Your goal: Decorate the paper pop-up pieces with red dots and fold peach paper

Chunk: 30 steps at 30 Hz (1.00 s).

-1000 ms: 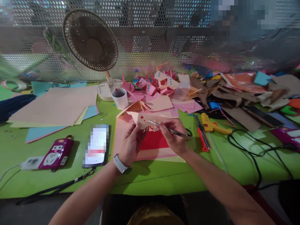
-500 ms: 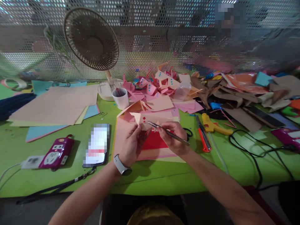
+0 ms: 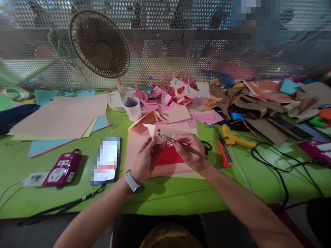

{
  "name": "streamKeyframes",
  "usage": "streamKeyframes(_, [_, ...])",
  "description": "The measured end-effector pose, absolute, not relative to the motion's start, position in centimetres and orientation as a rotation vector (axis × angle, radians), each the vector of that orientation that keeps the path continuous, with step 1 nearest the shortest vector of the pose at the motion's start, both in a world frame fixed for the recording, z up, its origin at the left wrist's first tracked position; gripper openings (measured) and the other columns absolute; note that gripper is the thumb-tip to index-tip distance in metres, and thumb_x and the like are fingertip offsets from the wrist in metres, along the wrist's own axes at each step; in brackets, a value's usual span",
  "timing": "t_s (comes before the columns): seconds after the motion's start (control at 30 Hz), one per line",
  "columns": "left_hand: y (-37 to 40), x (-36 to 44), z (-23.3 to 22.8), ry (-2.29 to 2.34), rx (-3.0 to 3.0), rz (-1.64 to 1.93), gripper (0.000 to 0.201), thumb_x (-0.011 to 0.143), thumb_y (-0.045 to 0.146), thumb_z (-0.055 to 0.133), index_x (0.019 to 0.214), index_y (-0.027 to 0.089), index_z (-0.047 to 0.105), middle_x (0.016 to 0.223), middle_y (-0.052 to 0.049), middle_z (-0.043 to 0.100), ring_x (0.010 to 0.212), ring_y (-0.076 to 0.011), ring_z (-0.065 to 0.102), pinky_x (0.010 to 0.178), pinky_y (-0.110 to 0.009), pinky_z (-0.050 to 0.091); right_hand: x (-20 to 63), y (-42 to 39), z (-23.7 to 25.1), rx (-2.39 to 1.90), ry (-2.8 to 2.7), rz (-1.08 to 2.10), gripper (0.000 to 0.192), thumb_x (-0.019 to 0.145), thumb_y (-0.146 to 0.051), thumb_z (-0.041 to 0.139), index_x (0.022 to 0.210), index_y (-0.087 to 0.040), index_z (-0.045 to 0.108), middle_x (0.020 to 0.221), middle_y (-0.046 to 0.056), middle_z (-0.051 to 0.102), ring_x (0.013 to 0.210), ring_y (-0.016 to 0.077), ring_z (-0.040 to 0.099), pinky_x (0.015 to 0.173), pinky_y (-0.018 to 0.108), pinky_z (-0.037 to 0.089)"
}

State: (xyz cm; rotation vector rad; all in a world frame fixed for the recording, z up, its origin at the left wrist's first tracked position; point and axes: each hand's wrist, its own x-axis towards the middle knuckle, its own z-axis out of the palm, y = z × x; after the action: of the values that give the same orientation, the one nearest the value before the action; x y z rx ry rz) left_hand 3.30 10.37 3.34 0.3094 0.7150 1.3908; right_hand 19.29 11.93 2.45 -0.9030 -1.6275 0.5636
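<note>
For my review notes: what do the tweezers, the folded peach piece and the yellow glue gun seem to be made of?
Tweezers: probably steel, smooth, given the grey metallic sheen.
Folded peach piece: matte paper or thin card, judging by its crease and flat faces.
Yellow glue gun: likely moulded plastic, from its even colour and rounded shape.

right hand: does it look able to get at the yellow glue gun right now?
Probably yes, once freed: the right hand holds tweezers. The orange cutter lies flat between it and the yellow glue gun, seemingly low enough to reach over, and nothing tall appears to block the way.
</note>
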Motion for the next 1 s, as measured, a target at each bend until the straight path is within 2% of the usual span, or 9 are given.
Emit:
streamKeyframes(0.3, [10.39,3.22,3.30,0.749,0.321,1.383,0.006,0.081,0.014,0.071,0.084,0.017,0.067,0.091,-0.001,0.074,0.087,-0.0138,0.070,0.098,-0.035,0.053,19.34,12.02,2.52,-0.855,-1.637,0.578,0.014,0.085,-0.026,0.068,0.097,-0.024,0.061,0.090,0.002,0.073,0.074,0.0147,0.072,0.066,0.027,0.062])
streamKeyframes(0.67, [10.53,3.06,3.41,0.792,0.362,1.363,0.006,0.080,0.017,0.072,0.084,0.015,0.068,0.089,-0.004,0.074,0.083,-0.0139,0.071,0.093,-0.033,0.056,19.70,12.18,2.34,-0.872,-1.623,0.663,0.019,0.085,-0.032,0.069,0.098,-0.023,0.061,0.087,0.003,0.074,0.076,0.0171,0.074,0.070,0.030,0.063])
streamKeyframes(0.83, [10.44,3.06,3.44,0.778,0.453,1.345,0.014,0.077,0.021,0.076,0.088,0.015,0.069,0.093,-0.005,0.075,0.086,-0.0157,0.071,0.096,-0.034,0.053,19.73,12.26,2.40,-0.871,-1.491,0.795,0.021,0.085,-0.035,0.069,0.098,-0.022,0.058,0.087,0.003,0.073,0.076,0.0178,0.074,0.064,0.028,0.062])
streamKeyframes(1.0, [10.36,3.10,3.45,0.769,0.478,1.332,0.018,0.076,0.022,0.077,0.091,0.016,0.069,0.095,-0.004,0.076,0.088,-0.0160,0.072,0.093,-0.032,0.055,19.62,12.35,2.75,-0.914,-1.385,0.856,0.024,0.084,-0.039,0.071,0.095,-0.023,0.056,0.079,0.001,0.072,0.073,0.0192,0.074,0.065,0.030,0.063])
